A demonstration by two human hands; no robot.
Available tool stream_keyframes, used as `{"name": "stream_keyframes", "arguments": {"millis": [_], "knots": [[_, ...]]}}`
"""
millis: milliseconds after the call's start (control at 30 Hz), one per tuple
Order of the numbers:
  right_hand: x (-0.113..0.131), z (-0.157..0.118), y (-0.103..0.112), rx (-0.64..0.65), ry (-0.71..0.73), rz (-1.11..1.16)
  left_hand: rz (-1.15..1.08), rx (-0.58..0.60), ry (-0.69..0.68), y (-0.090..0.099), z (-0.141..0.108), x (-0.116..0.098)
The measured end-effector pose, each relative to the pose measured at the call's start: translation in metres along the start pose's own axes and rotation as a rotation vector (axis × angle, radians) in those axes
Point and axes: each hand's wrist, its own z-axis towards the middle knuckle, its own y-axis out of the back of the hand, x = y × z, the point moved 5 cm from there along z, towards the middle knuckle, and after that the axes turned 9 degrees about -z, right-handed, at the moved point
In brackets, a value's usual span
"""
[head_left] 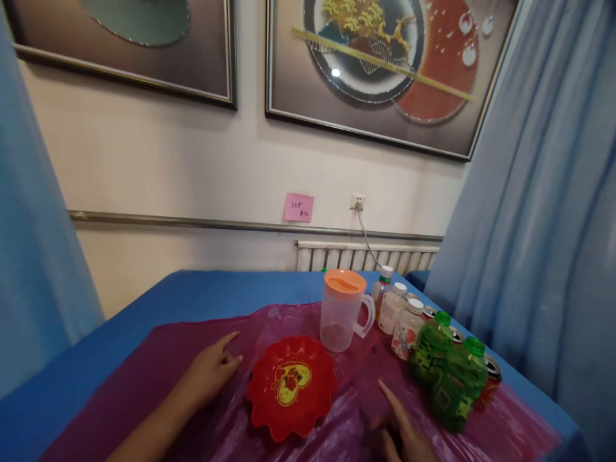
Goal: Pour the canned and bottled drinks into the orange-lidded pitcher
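A red scalloped plate (315, 391) with a yellow heart design lies between my two hands. My left hand (212, 369) is just left of it, index finger stretched out and thumb apart, holding nothing. To the right of the plate, my right hand (402, 427) reaches in from the bottom edge with its index finger extended; it is empty and partly cut off by the frame. Behind the plate stands a clear plastic pitcher (337, 324) with an orange lid and a handle on its right. Neither hand touches the plate or the pitcher.
Green bottles (459, 388), white-capped bottles (407, 330) and several cans (491, 378) crowd the right side. A purple plastic sheet (168, 359) covers part of the blue table (206, 285). Blue curtains (524, 192) hang at both sides; a radiator (385, 256) is behind.
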Motion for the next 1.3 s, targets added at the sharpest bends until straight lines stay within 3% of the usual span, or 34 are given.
{"name": "stream_keyframes", "arguments": {"millis": [100,167,233,300,367,433,533,600,767,1000,1167,1300], "knots": [[0.062,0.047,-0.013,-0.001,0.158,0.138,-0.015,-0.066,-0.104,0.018,-0.008,-0.04],[0.106,0.082,-0.015,-0.057,0.32,0.217,-0.048,-0.216,-0.234,0.03,-0.018,-0.074],[0.141,0.111,-0.011,-0.206,0.457,0.307,-0.083,-0.442,-0.387,0.04,-0.03,-0.1],[0.165,0.131,-0.008,-0.36,0.556,0.382,-0.096,-0.644,-0.575,0.045,-0.04,-0.116],[0.177,0.145,-0.009,-0.453,0.598,0.422,-0.096,-0.757,-0.71,0.044,-0.04,-0.12],[0.181,0.158,-0.014,-0.47,0.57,0.396,-0.1,-0.78,-0.672,0.043,-0.027,-0.112],[0.173,0.177,-0.027,-0.414,0.424,0.295,-0.111,-0.71,-0.386,0.044,0.004,-0.091],[0.162,0.185,-0.037,-0.388,0.317,0.271,-0.115,-0.68,-0.285,0.047,0.017,-0.082],[0.145,0.184,-0.052,-0.371,0.239,0.31,-0.12,-0.734,-0.322,0.053,0.019,-0.085],[0.142,0.184,-0.056,-0.283,0.202,0.425,-0.126,-0.704,-0.381,0.041,0.019,-0.088],[0.14,0.185,-0.06,-0.258,0.167,0.462,-0.119,-0.644,-0.354,0.031,0.027,-0.079],[0.142,0.185,-0.07,-0.186,0.108,0.499,-0.134,-0.495,-0.287,0.025,0.043,-0.062]]}}
